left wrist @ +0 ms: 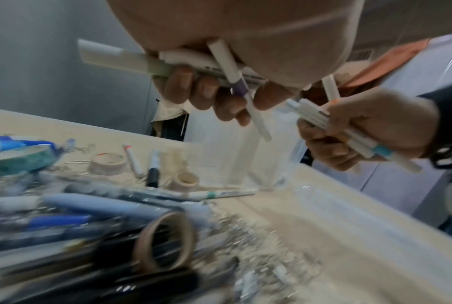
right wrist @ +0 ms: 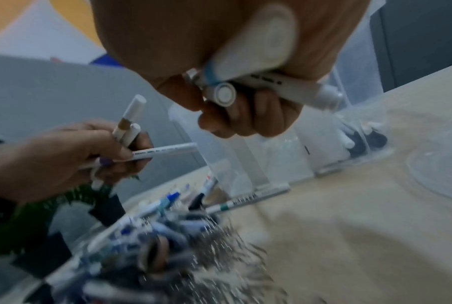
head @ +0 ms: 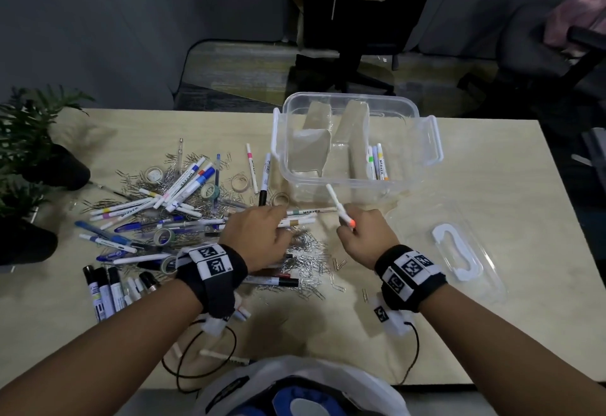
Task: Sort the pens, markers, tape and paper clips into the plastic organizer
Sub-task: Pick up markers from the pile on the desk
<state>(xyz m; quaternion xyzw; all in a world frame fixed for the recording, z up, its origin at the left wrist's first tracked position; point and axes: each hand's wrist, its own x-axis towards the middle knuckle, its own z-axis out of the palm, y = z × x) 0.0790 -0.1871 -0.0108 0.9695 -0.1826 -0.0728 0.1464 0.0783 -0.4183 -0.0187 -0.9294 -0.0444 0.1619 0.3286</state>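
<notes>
Left hand (head: 259, 235) is curled round a small bundle of white markers (left wrist: 220, 67), one with a purple band, held above the scattered pile on the bench (head: 426, 333). Right hand (head: 369, 235) grips a second bundle of white markers (left wrist: 349, 131), one blue-banded, one orange-tipped and standing up out of the fist. Both hands hover just in front of the clear plastic organizer (head: 355, 182), which stands at the far middle of the bench; a few markers already lie in its right compartment (head: 377, 161). Pens (head: 108, 235), markers, tape rolls (head: 165, 236) and paper clips (head: 308, 261) lie mixed to the left. Clear lid (head: 459, 251) lies on the bench to the right of the hands. Potted plant (head: 29, 140) stands at the left edge.
</notes>
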